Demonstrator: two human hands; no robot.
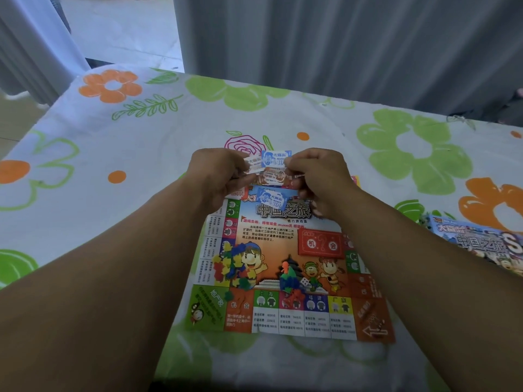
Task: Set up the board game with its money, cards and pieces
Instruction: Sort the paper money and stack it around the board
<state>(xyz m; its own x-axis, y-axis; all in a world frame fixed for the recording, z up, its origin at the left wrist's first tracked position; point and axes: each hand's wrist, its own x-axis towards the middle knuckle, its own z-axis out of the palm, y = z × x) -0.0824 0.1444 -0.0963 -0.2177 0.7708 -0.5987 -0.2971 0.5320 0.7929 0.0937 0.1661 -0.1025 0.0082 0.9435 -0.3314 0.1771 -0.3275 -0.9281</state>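
At frame centre, the left hand (218, 172) and right hand (319, 176) each pinch a fan of play-money notes (273, 165) with curled fingers, above the far edge of the game board (283, 321). One blue note (271, 198) lies on the board just below. Plastic pieces (229, 267) are heaped at the board's lower left. The game box (481, 241) lies at the right edge.

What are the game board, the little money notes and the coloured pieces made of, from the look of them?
Game board: likely thin printed paper; it lies limp on the cloth with wavy edges.
Play money notes, pinched by left hand and right hand: thin printed paper, overlapping as flat slips.
Coloured pieces: probably moulded plastic, solid bright colours.
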